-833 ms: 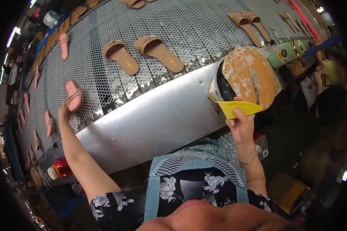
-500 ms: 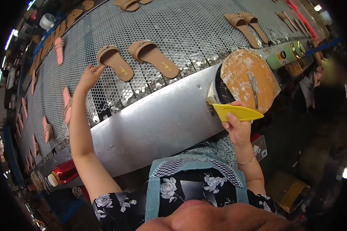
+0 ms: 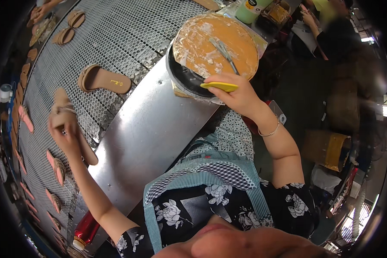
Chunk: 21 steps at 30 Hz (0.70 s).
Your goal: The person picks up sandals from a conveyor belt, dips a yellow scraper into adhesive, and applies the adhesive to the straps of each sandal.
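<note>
My left hand [image 3: 70, 145] grips a tan slide sandal [image 3: 88, 151], its fingers at the strap; motion blurs both a little. The sandal is tilted over the mesh belt's near edge. To its upper right, a matching tan sandal [image 3: 112, 81] lies on the mesh. My right hand [image 3: 241, 95] pinches a flat yellow scraper [image 3: 223, 87], now seen nearly edge-on. It is held by the near rim of a round black tub [image 3: 180, 71]. Over the tub lies an orange-tan disc [image 3: 241, 38] with flaking whitish film, and a thin grey tool [image 3: 222, 49] rests on it.
The mesh belt [image 3: 129, 26] carries several pink-soled sandals [image 3: 56, 165] at the left and two tan ones [image 3: 71, 28] farther off. A metal ledge [image 3: 133, 133] runs along its near side. A red bottle [image 3: 87, 228] stands lower left, a green bottle [image 3: 248, 10] beyond the tub.
My left hand, empty before, now has one of the tan sandals in its grip. The view has swung right. The yellow scraper has turned from broadside to nearly edge-on.
</note>
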### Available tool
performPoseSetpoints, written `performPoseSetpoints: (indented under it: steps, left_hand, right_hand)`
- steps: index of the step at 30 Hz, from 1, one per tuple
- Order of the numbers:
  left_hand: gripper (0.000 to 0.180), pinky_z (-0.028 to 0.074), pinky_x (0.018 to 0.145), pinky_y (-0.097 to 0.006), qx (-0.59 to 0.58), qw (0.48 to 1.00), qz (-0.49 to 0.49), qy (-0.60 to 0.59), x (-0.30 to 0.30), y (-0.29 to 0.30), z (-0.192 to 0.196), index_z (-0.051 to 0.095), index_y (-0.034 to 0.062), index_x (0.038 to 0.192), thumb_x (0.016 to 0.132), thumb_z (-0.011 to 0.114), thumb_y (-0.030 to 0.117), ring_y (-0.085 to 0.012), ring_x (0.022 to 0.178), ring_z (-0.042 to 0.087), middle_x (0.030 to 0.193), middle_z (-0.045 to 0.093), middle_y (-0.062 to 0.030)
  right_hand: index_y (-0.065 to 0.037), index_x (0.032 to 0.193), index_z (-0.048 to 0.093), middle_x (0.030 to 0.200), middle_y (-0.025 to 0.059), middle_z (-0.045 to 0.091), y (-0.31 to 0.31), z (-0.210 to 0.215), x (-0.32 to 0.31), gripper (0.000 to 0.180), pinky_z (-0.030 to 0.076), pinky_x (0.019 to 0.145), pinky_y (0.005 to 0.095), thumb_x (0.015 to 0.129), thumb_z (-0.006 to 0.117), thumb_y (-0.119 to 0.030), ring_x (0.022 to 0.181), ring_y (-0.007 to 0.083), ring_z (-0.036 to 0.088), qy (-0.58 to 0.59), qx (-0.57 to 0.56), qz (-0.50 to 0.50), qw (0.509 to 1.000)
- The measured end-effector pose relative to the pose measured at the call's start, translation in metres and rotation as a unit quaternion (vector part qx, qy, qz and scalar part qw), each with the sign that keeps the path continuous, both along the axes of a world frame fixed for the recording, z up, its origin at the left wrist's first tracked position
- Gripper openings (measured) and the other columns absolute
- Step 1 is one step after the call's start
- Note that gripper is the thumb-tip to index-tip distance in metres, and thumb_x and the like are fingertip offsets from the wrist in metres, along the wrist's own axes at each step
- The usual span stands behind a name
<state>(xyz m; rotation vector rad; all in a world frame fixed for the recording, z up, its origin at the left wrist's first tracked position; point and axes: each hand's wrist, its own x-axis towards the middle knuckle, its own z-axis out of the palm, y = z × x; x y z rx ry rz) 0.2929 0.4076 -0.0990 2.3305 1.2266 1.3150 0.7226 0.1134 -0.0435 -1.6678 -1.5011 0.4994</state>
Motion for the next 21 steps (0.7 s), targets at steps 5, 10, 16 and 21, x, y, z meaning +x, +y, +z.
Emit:
performPoseSetpoints:
  steps: [5,10,16,21]
  left_hand:
    - [0.087,0.033,0.105,-0.045,-0.137,0.979,-0.127,0.088,0.053,-0.121,-0.018,0.051,-0.0051,0.123,0.068,0.072,0.059,-0.0396,0.124,0.04,0.138,0.039,-0.0218]
    - [0.1,0.034,0.103,-0.046,-0.047,0.979,-0.075,0.181,0.081,-0.15,-0.042,0.053,-0.0069,0.118,0.053,0.076,0.065,-0.041,0.123,0.038,0.138,0.033,-0.0241]
    - [0.065,0.035,0.102,-0.042,-0.055,0.994,-0.019,0.094,0.1,-0.15,-0.042,0.051,-0.0075,0.118,0.071,0.075,0.03,-0.0363,0.118,0.043,0.129,0.041,-0.0202]
    - [0.077,0.042,0.096,-0.037,-0.434,0.737,-0.17,-0.49,0.134,-0.172,-0.03,0.036,0.005,0.138,0.086,0.048,0.06,-0.0255,0.111,0.053,0.127,0.051,-0.0132]
  right_hand:
    - [-0.001,0.103,0.064,0.094,0.0067,0.066,0.012,0.002,0.004,0.019,0.048,0.075,0.0258,0.087,0.062,-0.01,0.084,0.0132,0.06,-0.032,-0.084,0.046,0.995]
    - [0.0,0.102,0.063,0.093,0.0038,0.065,0.013,-0.01,0.013,0.019,0.048,0.077,0.0267,0.087,0.062,-0.011,0.086,0.0102,0.058,0.192,-0.046,-0.039,0.98]
    - [0.0,0.102,0.063,0.091,0.0015,0.064,-0.003,-0.014,-0.001,0.018,0.047,0.074,0.0241,0.087,0.063,-0.01,0.083,0.0088,0.058,0.149,-0.018,-0.02,0.988]
    - [0.0,0.103,0.063,0.085,0.001,0.064,-0.02,-0.029,-0.038,0.017,0.046,0.067,0.0199,0.088,0.062,-0.008,0.076,0.0069,0.057,0.198,0.051,-0.036,0.978]
